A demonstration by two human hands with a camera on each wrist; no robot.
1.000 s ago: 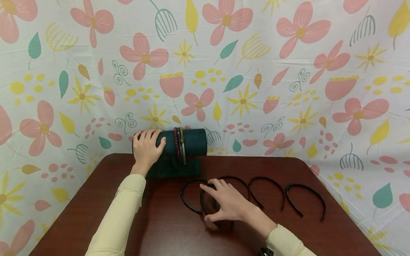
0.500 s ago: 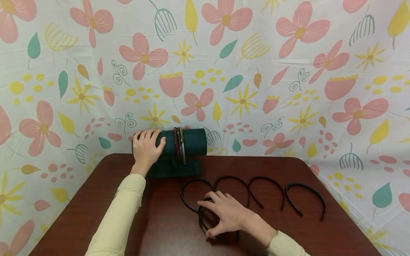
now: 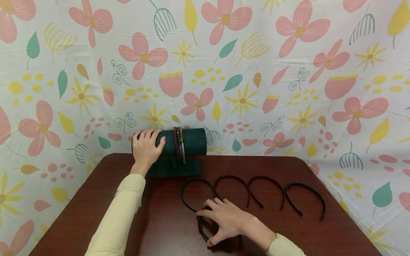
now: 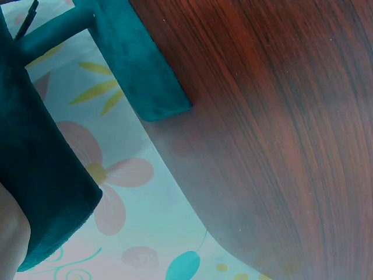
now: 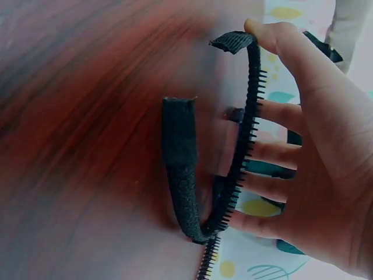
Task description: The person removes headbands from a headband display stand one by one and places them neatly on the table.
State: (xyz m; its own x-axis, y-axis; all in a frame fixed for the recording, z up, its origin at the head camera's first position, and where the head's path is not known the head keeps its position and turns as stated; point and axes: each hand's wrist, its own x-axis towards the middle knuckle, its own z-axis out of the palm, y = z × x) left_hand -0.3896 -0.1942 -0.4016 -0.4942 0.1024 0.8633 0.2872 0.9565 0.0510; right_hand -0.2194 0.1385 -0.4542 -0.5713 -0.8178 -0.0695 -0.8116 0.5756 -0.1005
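Observation:
A dark green velvet bracelet stand point(image 3: 196, 142) stands at the table's back left, carrying red, blue and gold beaded bracelets point(image 3: 180, 145) around its roll. My left hand point(image 3: 147, 145) lies over the roll's left end, its fingers curved across the top; the left wrist view catches only the roll point(image 4: 46, 175), the foot point(image 4: 140, 76) and a sliver of hand. Low in the middle, my right hand point(image 3: 229, 218) holds a black headband point(image 3: 201, 227) between thumb and fingers. In the right wrist view, this headband point(image 5: 245, 122) shows small inner teeth, the thumb at one tip and fingertips along the band.
Several more dark headbands lie in a row across the table point(image 3: 166, 227): one at the left point(image 3: 183, 196), two in the middle, such as this headband point(image 3: 267, 177), and one at the far right point(image 3: 307, 185). A flowered cloth point(image 3: 205, 53) hangs behind.
My right hand has drawn the held headband toward the table's near side, uncovering more of the headbands behind it. My left hand keeps its place on the stand.

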